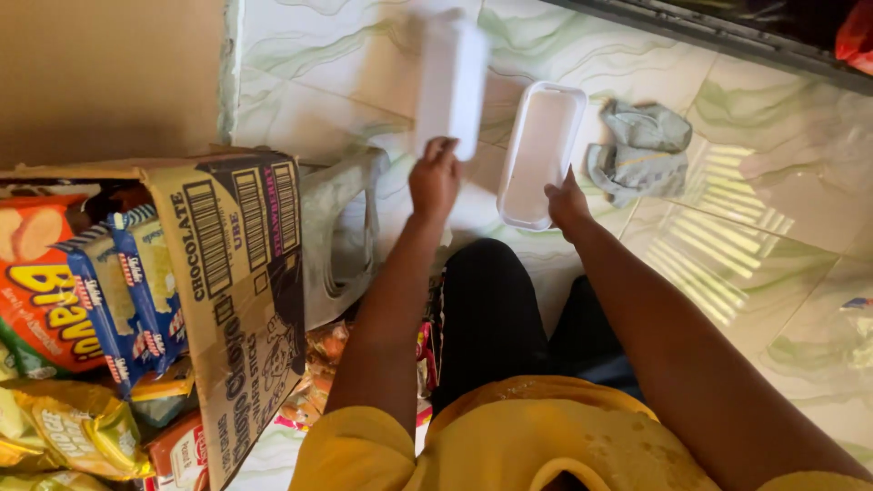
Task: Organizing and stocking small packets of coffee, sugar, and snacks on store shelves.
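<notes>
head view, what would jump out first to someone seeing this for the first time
Probably the left hand lifting a blurred white lid above the tiled floor, while the right hand touches the near end of an open white rectangular container on the floor. At the left edge, a cardboard box crammed with bright snack packets competes for attention.
</notes>
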